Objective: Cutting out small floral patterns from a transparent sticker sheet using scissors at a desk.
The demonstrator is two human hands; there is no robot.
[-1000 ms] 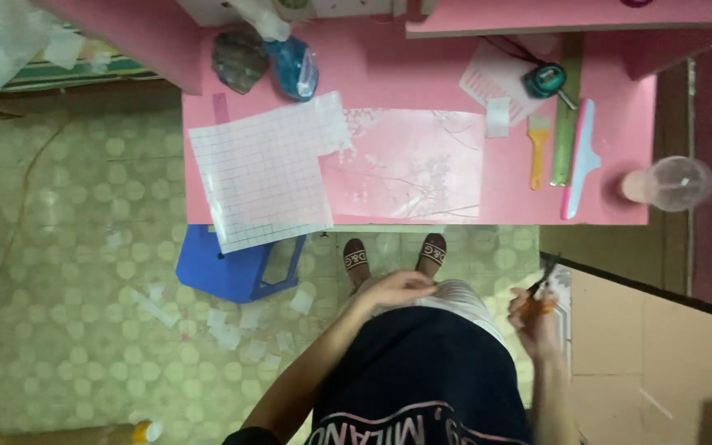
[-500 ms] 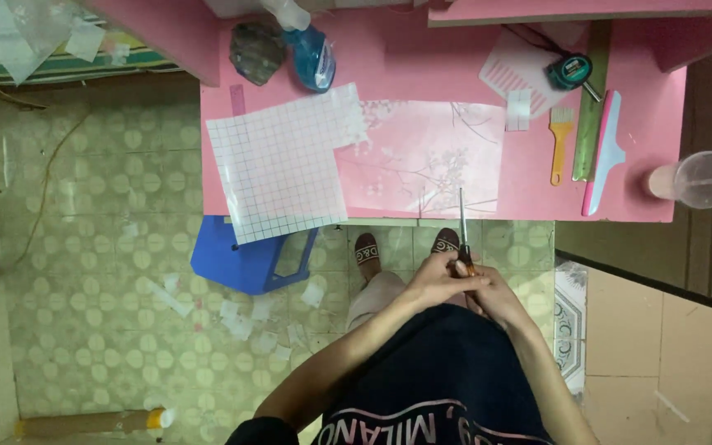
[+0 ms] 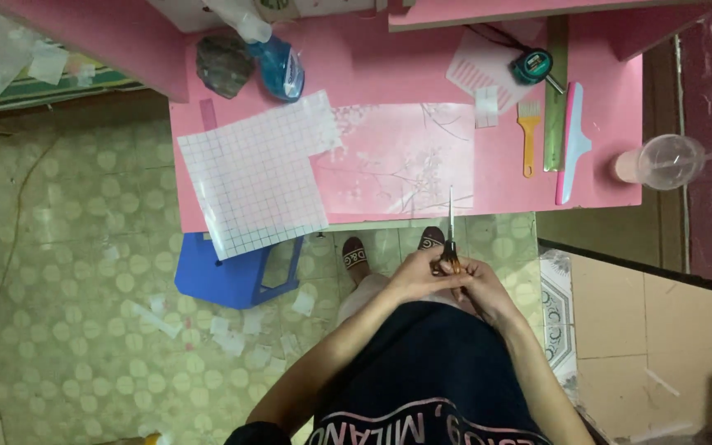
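I look straight down at a pink table point(image 3: 372, 66) and my own lap. My left hand point(image 3: 419, 275) and my right hand point(image 3: 481, 287) are together just below the table's front edge, both closed around a pair of scissors point(image 3: 450, 239) with orange handles. The thin blades point up toward the table, over a sheet of patterned film point(image 3: 405, 156). A white gridded backing sheet point(image 3: 257, 181) lies at the table's left and hangs over the front edge.
At the table's right lie an orange brush point(image 3: 528, 136), a green ruler point(image 3: 555, 99), a pink squeegee point(image 3: 573, 140), a tape measure point(image 3: 532, 64) and a clear cup point(image 3: 667, 161). A blue spray bottle point(image 3: 278, 62) stands at the back left. Below is a blue stool point(image 3: 228, 276), amid paper scraps.
My right hand came in from the right side with the scissors and joined my left hand in front of me. Both hands now grip the handles.
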